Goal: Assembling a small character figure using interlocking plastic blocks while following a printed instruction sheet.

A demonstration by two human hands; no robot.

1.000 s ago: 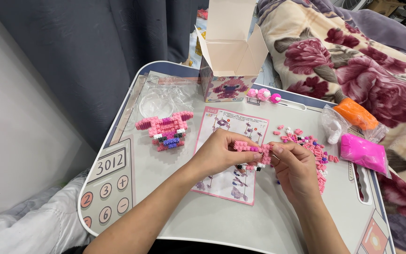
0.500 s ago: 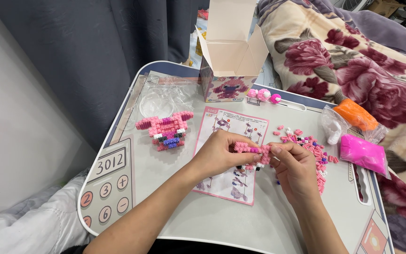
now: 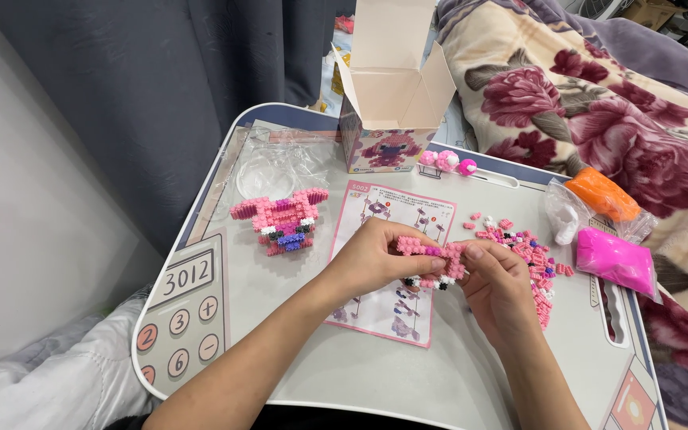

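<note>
Pinching the half-built pink block piece [image 3: 433, 267] with left hand [image 3: 376, 259] and right hand [image 3: 497, 280]; one finished section [image 3: 280, 219] done, loose bricks [image 3: 529, 253] remain.

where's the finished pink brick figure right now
In the head view the pink brick figure stands on the left part of the tray, left of the instruction sheet and just below the clear plastic bag, apart from both hands.
</note>
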